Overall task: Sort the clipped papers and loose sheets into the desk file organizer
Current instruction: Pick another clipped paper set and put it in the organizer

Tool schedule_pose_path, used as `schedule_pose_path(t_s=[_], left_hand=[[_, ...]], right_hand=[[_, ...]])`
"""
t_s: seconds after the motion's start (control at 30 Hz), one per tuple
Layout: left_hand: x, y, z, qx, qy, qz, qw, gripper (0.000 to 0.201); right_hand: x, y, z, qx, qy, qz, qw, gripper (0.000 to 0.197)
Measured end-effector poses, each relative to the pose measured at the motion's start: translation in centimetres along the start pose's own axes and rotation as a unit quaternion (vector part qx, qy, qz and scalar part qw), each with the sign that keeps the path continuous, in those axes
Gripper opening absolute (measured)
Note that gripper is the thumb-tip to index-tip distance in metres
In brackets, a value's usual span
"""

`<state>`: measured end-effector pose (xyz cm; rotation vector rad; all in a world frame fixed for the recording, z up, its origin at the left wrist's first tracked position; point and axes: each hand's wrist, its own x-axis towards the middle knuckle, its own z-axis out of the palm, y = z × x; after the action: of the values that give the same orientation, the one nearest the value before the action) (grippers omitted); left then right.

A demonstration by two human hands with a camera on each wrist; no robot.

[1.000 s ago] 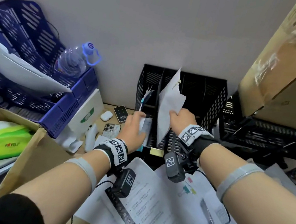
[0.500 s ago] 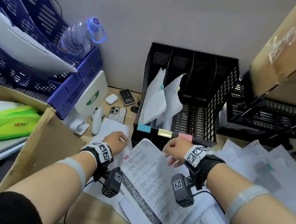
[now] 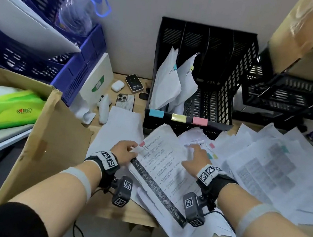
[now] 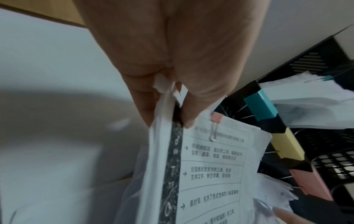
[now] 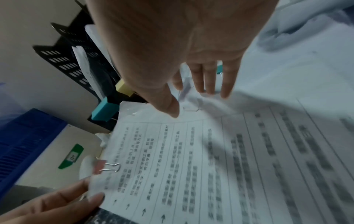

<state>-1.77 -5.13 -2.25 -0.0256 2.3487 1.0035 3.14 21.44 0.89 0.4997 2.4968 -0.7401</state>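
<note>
The left hand (image 3: 124, 152) pinches the near-left corner of a clipped packet (image 3: 163, 172), thumb on top and fingers under the corner, just beside its pink clip (image 3: 142, 144). The right hand (image 3: 196, 160) lies spread across the packet's far right edge, fingers straight and apart, their tips on crumpled sheets (image 3: 193, 138) beyond it. The packet lies between the two hands on a heap of loose sheets (image 3: 261, 170) that covers the bench (image 3: 133, 214) to the right and hangs over its near edge.

Just past the packet's far edge stands the black organizer (image 3: 237, 73), with blue, yellow and pink tabs (image 3: 178, 117) along its front lip. Its two left slots each hold a clipped bundle (image 3: 167, 79) leaning right; the slots to the right show only mesh.

In the left wrist view the packet's corner is lifted a little off the sheet below; how many sheets it holds I cannot tell. The right wrist view is blurred, so the print is unreadable.

Left of the hands a plain sheet (image 3: 118, 124) lies flat, and a cardboard flap (image 3: 50, 143) rises close beside the left wrist. A phone (image 3: 125, 101) and an earbud case (image 3: 117, 85) lie near the organizer's left wall.
</note>
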Motion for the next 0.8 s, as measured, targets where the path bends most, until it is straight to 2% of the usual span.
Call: schedule_pose_path(t_s=[0.1, 0.17, 0.27, 0.33, 0.43, 0.6, 0.8], left_hand=[[-0.8, 1.7, -1.5, -0.056, 0.003, 0.05, 0.997, 0.011], [-1.0, 3.1, -2.6, -0.088, -0.007, 0.064, 0.994, 0.015], [-0.9, 5.2, -3.6, -0.128, -0.014, 0.073, 0.989, 0.012], [-0.8, 6.7, -3.7, -0.127, -0.013, 0.071, 0.989, 0.01], [-0.8, 8.5, -2.9, -0.138, -0.052, 0.059, 0.987, 0.007], [-0.7, 10.6, -0.8, -0.099, -0.125, 0.06, 0.985, 0.005], [0.0, 13.0, 0.5, -0.061, -0.144, 0.078, 0.985, 0.013]], right_hand=[[-0.4, -0.8, -1.4, 0.038, 0.052, -0.017, 0.998, 0.075], [-0.7, -1.5, -2.6, 0.071, 0.049, -0.036, 0.996, 0.066], [-1.3, -1.7, -4.2, 0.048, 0.064, -0.057, 0.995, 0.049], [-1.8, -1.1, -4.9, 0.05, 0.07, -0.042, 0.995, 0.039], [-2.8, 0.6, -5.3, 0.105, 0.076, -0.004, 0.992, 0.027], [-3.8, 3.0, -6.1, 0.114, 0.092, 0.046, 0.988, 0.028], [-4.2, 4.6, -7.4, 0.094, 0.104, 0.105, 0.985, 0.024]])
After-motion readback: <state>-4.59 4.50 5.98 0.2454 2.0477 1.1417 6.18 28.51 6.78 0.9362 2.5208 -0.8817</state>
